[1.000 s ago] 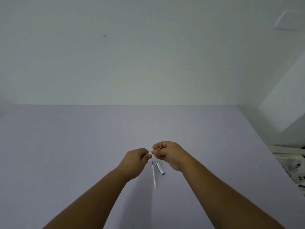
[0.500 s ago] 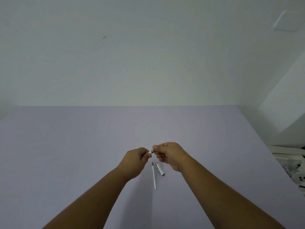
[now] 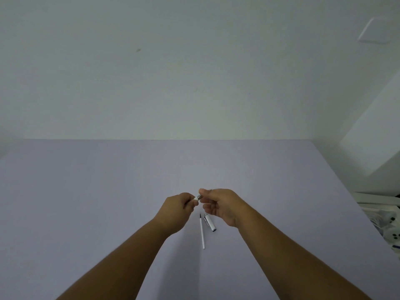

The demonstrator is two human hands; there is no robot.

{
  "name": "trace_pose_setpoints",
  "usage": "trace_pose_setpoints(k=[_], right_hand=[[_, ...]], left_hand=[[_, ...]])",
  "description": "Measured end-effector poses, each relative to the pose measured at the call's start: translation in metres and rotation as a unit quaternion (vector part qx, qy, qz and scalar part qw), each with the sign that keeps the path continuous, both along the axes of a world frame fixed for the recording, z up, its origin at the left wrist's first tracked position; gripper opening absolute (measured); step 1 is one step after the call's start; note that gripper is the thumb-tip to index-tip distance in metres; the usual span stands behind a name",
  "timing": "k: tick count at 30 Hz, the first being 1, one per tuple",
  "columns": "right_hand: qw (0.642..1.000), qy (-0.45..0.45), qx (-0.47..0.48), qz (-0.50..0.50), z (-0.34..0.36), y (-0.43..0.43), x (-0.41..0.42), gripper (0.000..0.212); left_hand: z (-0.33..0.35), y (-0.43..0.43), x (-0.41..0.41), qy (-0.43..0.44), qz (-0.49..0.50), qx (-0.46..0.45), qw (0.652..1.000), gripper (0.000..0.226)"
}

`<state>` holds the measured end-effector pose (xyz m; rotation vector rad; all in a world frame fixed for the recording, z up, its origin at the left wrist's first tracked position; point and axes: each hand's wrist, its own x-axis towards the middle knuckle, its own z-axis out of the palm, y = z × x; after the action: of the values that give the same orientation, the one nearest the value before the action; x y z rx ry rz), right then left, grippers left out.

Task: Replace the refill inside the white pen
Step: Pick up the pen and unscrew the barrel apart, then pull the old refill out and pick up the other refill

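Observation:
My left hand (image 3: 178, 207) is closed around the white pen barrel (image 3: 196, 198), whose end just shows past the fingers. My right hand (image 3: 218, 202) pinches the pen's dark metal tip section (image 3: 200, 196) against that end, so the two hands nearly touch. Most of the pen is hidden inside the hands. On the table below them lies a thin white refill (image 3: 202, 232) with a dark point, running toward me. Next to it on the right rests the white pen cap (image 3: 210, 223) with a silver clip.
The work surface is a pale lilac table (image 3: 86, 202) that ends at a white wall. Past its right edge sit white boards and a plastic bag with printed items (image 3: 387, 226).
The right hand has turned and its lower fingers have spread. The tip section has closed up to the barrel end. The refill and the cap on the table have not moved.

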<state>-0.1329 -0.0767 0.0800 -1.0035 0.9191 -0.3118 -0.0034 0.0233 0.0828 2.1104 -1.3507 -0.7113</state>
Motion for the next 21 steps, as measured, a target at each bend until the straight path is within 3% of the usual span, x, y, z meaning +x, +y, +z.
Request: trace_pose_setpoints(k=[2,4,7,12,17,19,21], right_hand=[[0.999,0.024,-0.025,0.008,-0.001,0.001,0.000,0.013],[0.999,-0.007,-0.045,-0.019,-0.003,0.001,0.001,0.006],[0.995,-0.049,-0.043,-0.078,-0.001,-0.004,0.001,0.014],[0.992,-0.029,-0.086,-0.086,0.004,-0.006,0.002,0.016],[0.979,-0.038,-0.088,-0.180,0.004,-0.014,0.007,0.012],[0.972,-0.030,-0.079,-0.218,-0.002,-0.022,0.006,0.013],[0.977,0.028,-0.104,-0.185,-0.016,-0.027,0.001,0.015]], left_hand=[[0.000,-0.001,-0.001,0.004,0.001,0.002,1.000,0.022],[0.000,-0.002,-0.002,0.013,0.008,0.007,1.000,0.022],[0.001,-0.002,-0.003,0.041,0.024,0.006,0.999,0.018],[0.002,0.001,-0.004,0.094,0.032,-0.002,0.995,0.017],[-0.001,0.000,-0.004,0.132,0.056,0.001,0.990,0.018],[-0.005,0.001,-0.002,0.152,0.070,0.005,0.986,0.017],[-0.011,0.003,0.000,0.163,0.081,0.014,0.983,0.017]])
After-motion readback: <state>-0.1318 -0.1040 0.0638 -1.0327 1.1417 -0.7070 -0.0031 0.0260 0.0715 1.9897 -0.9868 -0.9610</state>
